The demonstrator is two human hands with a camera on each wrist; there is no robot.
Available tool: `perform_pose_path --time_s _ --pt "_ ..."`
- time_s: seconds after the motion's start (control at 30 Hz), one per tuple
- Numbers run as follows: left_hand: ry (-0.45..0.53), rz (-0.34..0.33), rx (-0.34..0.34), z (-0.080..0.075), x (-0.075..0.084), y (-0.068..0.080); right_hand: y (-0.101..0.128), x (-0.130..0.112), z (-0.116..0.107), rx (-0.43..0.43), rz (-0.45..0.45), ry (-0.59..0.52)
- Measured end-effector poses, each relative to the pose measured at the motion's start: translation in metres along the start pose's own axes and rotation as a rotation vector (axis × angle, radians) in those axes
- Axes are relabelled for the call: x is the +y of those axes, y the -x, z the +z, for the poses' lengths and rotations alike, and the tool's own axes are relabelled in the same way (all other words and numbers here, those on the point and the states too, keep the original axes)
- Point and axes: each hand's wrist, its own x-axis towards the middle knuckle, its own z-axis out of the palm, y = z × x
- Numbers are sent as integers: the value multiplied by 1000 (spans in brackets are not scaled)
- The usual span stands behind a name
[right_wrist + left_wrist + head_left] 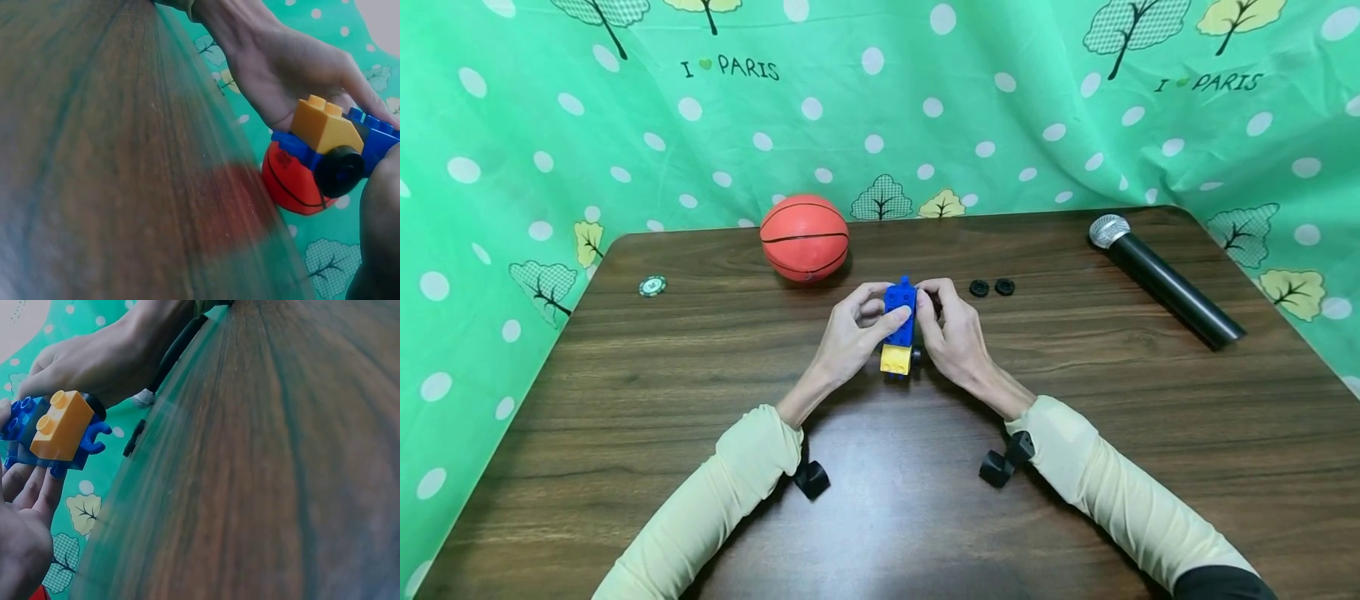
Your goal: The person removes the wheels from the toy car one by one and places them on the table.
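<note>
Above the middle of the wooden table (625, 392) both hands hold a small brick vehicle (899, 327). It has a blue body, a yellow brick (59, 425) on one end and a black wheel (339, 170) on its side. My left hand (880, 307) pinches the blue upper part from the left, thumb on its front. My right hand (927, 307) grips the same part from the right, fingers curled round it. In the left wrist view the left fingers (28, 494) lie under the blue base. Two loose black wheels (991, 287) lie just right of the hands.
An orange toy basketball (804, 237) sits behind the hands to the left. A black microphone (1165, 279) lies at the far right, and a green chip (652, 286) at the far left. A green dotted cloth (925, 125) hangs behind the table.
</note>
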Motion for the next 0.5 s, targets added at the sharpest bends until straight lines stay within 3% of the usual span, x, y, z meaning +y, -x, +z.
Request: perform_pose_path --time_s 0.2,0.4,0.5 --pt "59 -45 -5 -3 -2 -1 -1 0 -1 -43 -7 4" --pt "219 -98 -34 -7 -3 -2 -2 0 -5 -82 -28 -6" --pt "240 -103 -27 -10 -3 -2 -3 2 -9 -81 -44 -15"
